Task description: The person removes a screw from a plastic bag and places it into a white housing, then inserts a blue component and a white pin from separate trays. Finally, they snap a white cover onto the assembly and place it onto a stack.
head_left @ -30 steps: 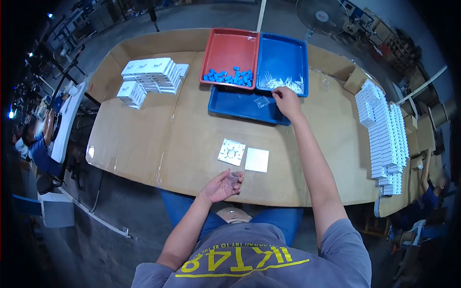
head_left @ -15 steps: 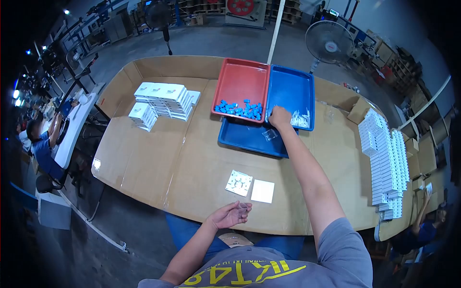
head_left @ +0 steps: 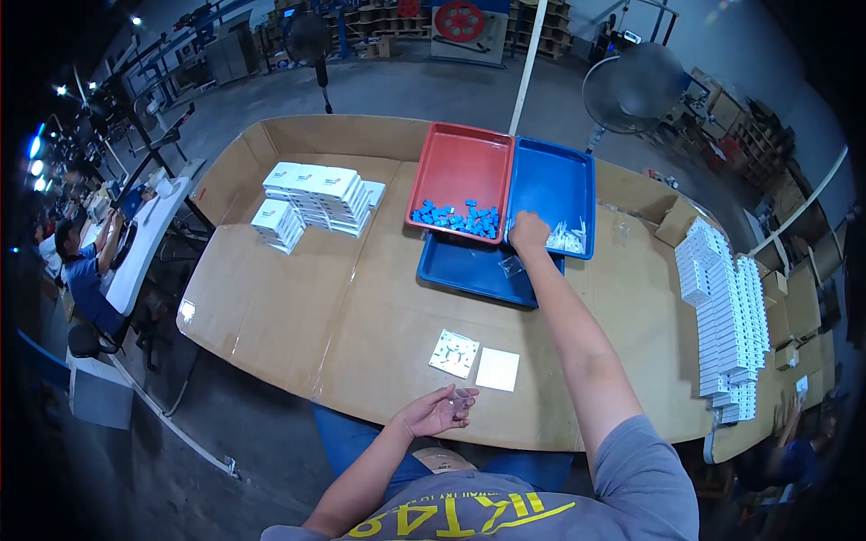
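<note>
At the table's front edge, my left hand (head_left: 439, 412) is palm up, its fingers closed on a small clear plastic bag (head_left: 460, 401). My right hand (head_left: 529, 232) reaches into the left front part of the upright blue tray (head_left: 552, 185), fingers pointing down; what they hold, if anything, is hidden. Beside it in that tray lie thin white pieces (head_left: 567, 237). Blue parts (head_left: 458, 219) fill the front of the red tray (head_left: 462, 167). Between my hands are a printed white square plate (head_left: 454, 353) and a plain white square (head_left: 497, 370).
A lower blue tray (head_left: 474, 276) holds another clear packet (head_left: 511, 266). Stacked white boxes stand at the back left (head_left: 316, 194) and the right (head_left: 722, 311). A person (head_left: 86, 261) sits at a table on the far left; another person (head_left: 789, 451) is at the lower right.
The whole view has shifted slightly, with the table appearing lower. My right hand remains in the blue tray and my left hand still holds the clear bag.
</note>
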Available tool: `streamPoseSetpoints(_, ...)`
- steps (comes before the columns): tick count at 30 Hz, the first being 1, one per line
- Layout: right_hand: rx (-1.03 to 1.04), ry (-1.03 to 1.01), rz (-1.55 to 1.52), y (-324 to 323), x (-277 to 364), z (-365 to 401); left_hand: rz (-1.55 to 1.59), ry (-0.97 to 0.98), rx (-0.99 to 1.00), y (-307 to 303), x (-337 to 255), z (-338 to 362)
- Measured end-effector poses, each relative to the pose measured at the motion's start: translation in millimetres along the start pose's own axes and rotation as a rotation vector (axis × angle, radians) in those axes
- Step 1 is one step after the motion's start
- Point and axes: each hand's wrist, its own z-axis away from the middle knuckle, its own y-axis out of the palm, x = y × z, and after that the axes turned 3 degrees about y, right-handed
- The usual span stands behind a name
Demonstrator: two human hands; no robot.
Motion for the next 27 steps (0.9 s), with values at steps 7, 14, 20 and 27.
streamPoseSetpoints(7, -0.034, -0.058, -0.519, -8, -23, -8, 0.002, 0.010, 0.011, 4, 0, 1)
streamPoseSetpoints(14, 0.346, 0.035, -1.777, -109, -43, 60, -0.001, 0.038, -0.030, 0, 1, 0)
streamPoseSetpoints(20, 0.320, 0.133, -1.488, -70, -60, 199, -0.066, 0.079, 0.016, -12, 8, -3)
streamPoseSetpoints(27, 0.540, 0.202, -1.476, -53, -47, 354, -0.159, 0.113, 0.001, -4, 8, -1)
